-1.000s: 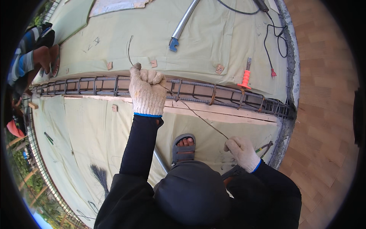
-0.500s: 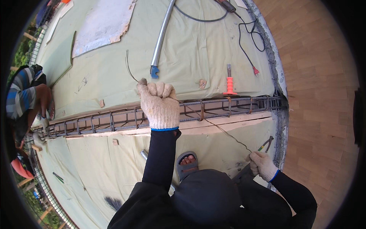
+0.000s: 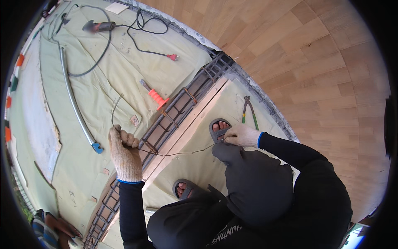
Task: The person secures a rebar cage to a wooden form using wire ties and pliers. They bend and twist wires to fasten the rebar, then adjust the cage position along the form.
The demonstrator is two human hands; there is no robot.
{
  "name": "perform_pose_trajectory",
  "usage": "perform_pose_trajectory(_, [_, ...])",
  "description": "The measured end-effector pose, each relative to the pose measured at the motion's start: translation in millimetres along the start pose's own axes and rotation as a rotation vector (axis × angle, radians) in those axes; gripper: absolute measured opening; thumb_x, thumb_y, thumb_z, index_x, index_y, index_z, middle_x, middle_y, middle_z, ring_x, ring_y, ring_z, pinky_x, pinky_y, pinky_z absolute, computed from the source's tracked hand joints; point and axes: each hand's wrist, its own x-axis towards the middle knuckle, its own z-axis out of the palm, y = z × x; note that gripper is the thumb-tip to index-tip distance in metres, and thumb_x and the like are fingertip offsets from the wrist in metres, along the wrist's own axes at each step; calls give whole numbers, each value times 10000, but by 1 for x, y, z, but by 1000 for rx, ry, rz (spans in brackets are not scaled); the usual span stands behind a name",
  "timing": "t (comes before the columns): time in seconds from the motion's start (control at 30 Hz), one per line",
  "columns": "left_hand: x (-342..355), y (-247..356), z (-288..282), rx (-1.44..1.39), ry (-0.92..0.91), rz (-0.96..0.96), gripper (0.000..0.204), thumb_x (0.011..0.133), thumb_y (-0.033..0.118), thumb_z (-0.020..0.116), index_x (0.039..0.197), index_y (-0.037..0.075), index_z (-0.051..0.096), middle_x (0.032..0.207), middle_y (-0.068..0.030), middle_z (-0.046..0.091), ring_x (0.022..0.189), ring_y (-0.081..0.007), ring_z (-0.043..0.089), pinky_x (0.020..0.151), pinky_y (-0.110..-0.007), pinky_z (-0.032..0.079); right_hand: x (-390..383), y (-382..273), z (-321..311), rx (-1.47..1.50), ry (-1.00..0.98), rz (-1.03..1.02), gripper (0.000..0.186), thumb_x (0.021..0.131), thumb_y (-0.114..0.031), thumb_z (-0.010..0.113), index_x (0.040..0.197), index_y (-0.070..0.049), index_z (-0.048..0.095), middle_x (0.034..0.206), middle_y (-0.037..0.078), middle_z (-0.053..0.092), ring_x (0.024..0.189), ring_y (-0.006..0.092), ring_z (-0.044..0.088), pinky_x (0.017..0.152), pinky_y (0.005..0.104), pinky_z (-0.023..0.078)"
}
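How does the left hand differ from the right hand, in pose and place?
The left hand points up the picture; the right hand points left. The left hand is by the rebar cage; the right hand is by a sandal. The wire extends past the left hand; none plainly shows past the right hand. Both wear pale, blue-edged gloves.

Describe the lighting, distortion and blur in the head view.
Head view: soft, even light, with a washed-out bright patch at lower right; head view: the long silver metal tube bows near the dark fisheye rim; head view: the thin brown wire between the white-gloved left hand and right hand can be followed, without heavy blur.
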Motion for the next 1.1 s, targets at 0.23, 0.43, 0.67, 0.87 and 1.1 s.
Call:
perform_pose_trajectory(0.23, [79, -55, 92, 974, -107, -82, 311, 1046, 340, 612, 1097, 45, 695, 806, 22, 541, 677, -67, 479, 613, -250, 406, 64, 21, 41, 213, -445, -256, 376, 975, -377, 632, 1161, -92, 792, 1130, 200, 755, 1056, 412, 694, 976, 446, 506])
perform_pose_trajectory(0.43, [124, -74, 140, 1228, -127, -137, 374, 1047, 357, 602, 1198, 21, 667, 756, 54, 480, 633, -54, 415, 557, -256, 359, 124, -10, 19, 121, -588, -364, 409, 988, -408, 635, 1181, -76, 776, 1052, 193, 760, 987, 375, 714, 932, 449, 527])
perform_pose_trajectory(0.67, [139, -105, 152, 760, -179, -771, 202, 1070, 327, 598, 1046, 128, 614, 727, 82, 444, 533, -28, 385, 421, -216, 291, 179, -7, -51, 1057, 353, -206, 344, 1042, -290, 672, 1237, -8, 707, 841, 61, 671, 790, 147, 637, 717, 324, 533])
perform_pose_trajectory(0.87, [146, -189, 151, 445, -332, -933, 180, 1059, 302, 580, 1039, 132, 634, 732, 78, 492, 528, -29, 398, 418, -222, 281, 203, 23, -66, 1109, 635, 101, 330, 1118, -219, 540, 1322, 26, 626, 883, -6, 633, 725, 72, 543, 635, 234, 458])
perform_pose_trajectory(1.1, [123, -241, 191, 1306, -520, -322, 528, 1018, 451, 588, 1242, -18, 680, 1051, -186, 742, 946, -327, 732, 833, -403, 560, 201, 85, -98, 1347, 706, 181, 360, 1116, -222, 509, 1382, 13, 572, 917, 3, 641, 807, 126, 642, 663, 269, 510])
